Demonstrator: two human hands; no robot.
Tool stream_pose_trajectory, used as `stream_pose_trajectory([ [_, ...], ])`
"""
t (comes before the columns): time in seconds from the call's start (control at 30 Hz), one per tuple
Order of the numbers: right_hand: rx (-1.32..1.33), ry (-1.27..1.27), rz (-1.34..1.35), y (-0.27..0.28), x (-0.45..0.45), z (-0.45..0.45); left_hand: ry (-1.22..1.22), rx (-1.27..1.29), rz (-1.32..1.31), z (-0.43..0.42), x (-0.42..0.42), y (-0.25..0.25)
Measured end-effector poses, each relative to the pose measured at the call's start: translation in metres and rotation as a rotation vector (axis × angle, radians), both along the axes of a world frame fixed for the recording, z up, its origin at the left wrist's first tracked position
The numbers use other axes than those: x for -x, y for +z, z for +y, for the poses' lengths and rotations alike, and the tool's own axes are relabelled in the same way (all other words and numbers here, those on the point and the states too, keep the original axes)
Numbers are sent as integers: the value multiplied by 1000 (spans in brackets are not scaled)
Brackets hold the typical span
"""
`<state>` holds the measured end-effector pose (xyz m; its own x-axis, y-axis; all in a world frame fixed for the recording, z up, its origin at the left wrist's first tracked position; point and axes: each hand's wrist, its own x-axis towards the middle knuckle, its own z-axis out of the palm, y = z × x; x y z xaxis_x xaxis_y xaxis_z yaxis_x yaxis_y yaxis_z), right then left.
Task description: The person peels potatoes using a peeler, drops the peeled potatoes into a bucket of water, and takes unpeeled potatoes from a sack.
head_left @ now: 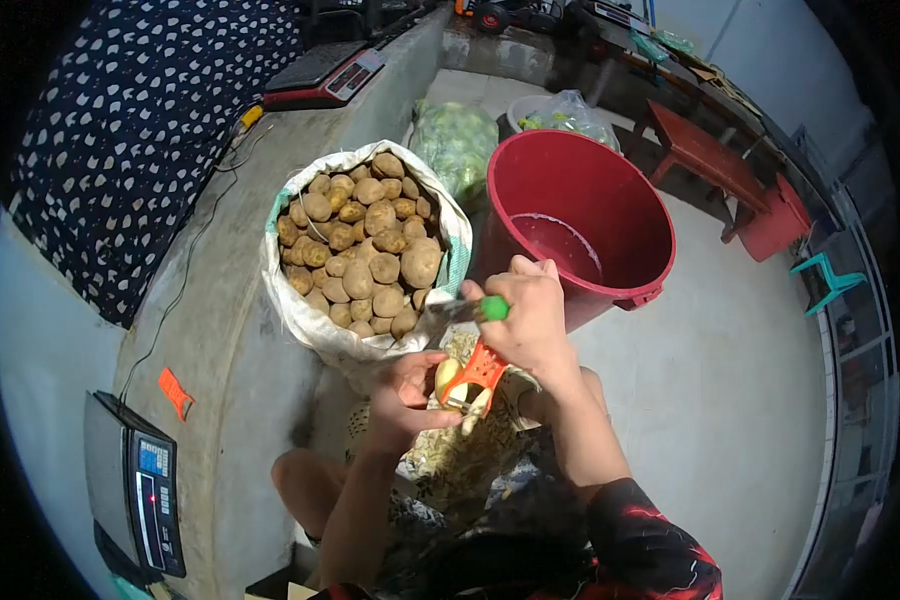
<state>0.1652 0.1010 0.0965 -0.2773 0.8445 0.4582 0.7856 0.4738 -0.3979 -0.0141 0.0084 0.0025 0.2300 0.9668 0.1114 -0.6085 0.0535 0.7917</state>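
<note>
In my left hand (402, 395) is a partly peeled, pale yellow potato (447, 376), with the fingers closed around it. My right hand (532, 315) grips an orange peeler (484, 366), whose blade lies against the potato. The same fist also holds a green-handled knife (493, 308); its blade points left and is blurred. Below both hands, pale peelings (450, 455) are heaped between my legs. Just beyond my left hand stands a white woven sack (295, 308) full of unpeeled brown potatoes (365, 250).
A large red bucket (660, 225) stands beyond my right hand. Behind the sack is a bag of green produce (456, 145). On the concrete ledge (205, 345) to the left lie another orange peeler (176, 393) and a digital scale (150, 490). A red bench (705, 155) stands at the right.
</note>
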Motion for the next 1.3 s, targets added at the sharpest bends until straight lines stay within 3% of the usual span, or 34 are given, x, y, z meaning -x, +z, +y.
stream_pose_trajectory([
  [0.13, -70, -40, 17, -31, -6, 23, -70, 20, 4, -2, 4, 0],
  [0.23, 304, -86, 349, -29, -15, 30, -105, 80, -94, -2, 9, -4],
  [0.27, 302, -84, 343, -22, -13, 23, -99, 134, -153, -2, 8, -6],
  [0.33, 21, -16, 156, -9, -4, 7, -77, 195, -164, -2, 4, 6],
  [0.4, 25, -41, 100, -2, 3, -1, -62, 264, -164, -4, 4, 8],
  [0.53, -46, -122, 169, -41, -14, 36, -70, 111, -161, -4, 5, -5],
  [0.6, 359, -227, 379, -39, -17, 40, -106, 103, -178, -3, 8, -5],
  [0.67, 393, -209, 373, -27, -16, 34, -83, 114, -207, -3, 5, -1],
  [0.8, 220, -116, 381, -29, -7, 21, -9, 122, -174, -3, 2, 5],
  [0.9, -5, -22, 96, 6, 5, -8, 2, 150, -111, -5, 1, 15],
  [1.0, -68, -132, 122, -22, 2, 15, -34, 57, -126, -4, 1, -3],
  [1.07, -28, -142, 158, -42, -11, 33, -32, 95, -167, -5, 4, -8],
  [1.13, 454, -177, 532, -27, -7, 31, -102, 104, -261, -5, 7, -5],
  [1.2, 481, -128, 528, -3, -2, 11, -52, 85, -230, -3, 2, -5],
  [1.27, -97, -103, 76, 3, 4, -5, -5, 82, -187, -6, -1, -3],
  [1.3, -83, -106, 65, 9, 6, -9, 29, 53, -144, -7, -3, 0],
])
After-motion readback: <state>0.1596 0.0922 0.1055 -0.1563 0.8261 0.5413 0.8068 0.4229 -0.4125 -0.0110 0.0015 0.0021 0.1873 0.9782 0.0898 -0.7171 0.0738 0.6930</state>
